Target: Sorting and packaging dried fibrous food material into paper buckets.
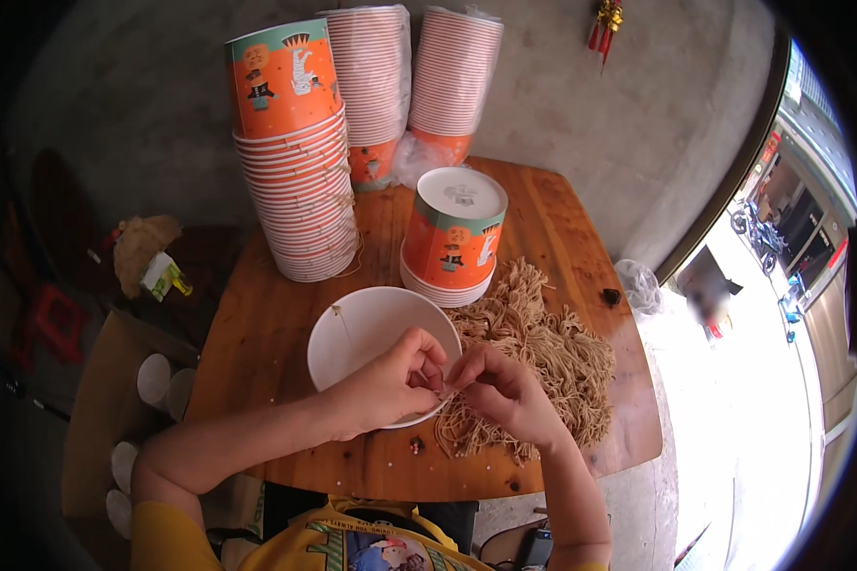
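Note:
A white paper bucket [357, 319] sits near the table's front with its open mouth facing me. Over its right rim, my left hand [395, 379] has its fingers curled into a pinch, wrist across the bucket's mouth. My right hand [507, 395] pinches right beside it, just outside the rim. Between the fingertips is a thin cord, mostly hidden by the fingers. Another bit of cord [341, 314] shows at the bucket's far left inner wall. A loose heap of tan cords [533, 357] lies under and beyond my right hand.
A tall stack of nested orange-and-green buckets [290, 152] stands back left, with plastic-wrapped stacks [371, 90] behind. A shorter upside-down stack [455, 238] is just beyond the white bucket. A cardboard box [114, 381] holding white buckets is left of the wooden table [562, 219].

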Motion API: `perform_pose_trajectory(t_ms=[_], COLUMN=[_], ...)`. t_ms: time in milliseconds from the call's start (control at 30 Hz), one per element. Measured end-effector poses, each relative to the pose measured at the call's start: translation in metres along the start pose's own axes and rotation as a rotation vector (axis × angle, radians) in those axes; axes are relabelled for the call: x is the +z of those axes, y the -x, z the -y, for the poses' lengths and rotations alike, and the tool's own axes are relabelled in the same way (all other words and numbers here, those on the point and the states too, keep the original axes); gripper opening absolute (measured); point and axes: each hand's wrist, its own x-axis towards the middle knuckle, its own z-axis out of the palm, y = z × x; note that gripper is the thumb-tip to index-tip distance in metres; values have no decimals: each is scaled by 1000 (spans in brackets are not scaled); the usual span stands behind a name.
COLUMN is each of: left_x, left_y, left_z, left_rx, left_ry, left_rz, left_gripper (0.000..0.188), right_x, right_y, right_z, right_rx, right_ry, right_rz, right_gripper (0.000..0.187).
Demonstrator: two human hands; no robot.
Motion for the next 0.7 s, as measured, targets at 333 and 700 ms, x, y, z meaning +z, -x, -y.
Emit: perform_pose_trajectory(t_ms=[333, 700], left_x=[7, 7], left_y=[1, 3], left_z=[-2, -4], left_rx=[192, 260], left_ry=[-335, -464], left_rz=[-70, -114], left_gripper=[38, 41], right_x=[23, 34], right_y=[9, 10], right_z=[3, 5], right_rx=[72, -207], right_ry=[289, 802], right_rz=[-190, -340], right_gripper=[11, 11])
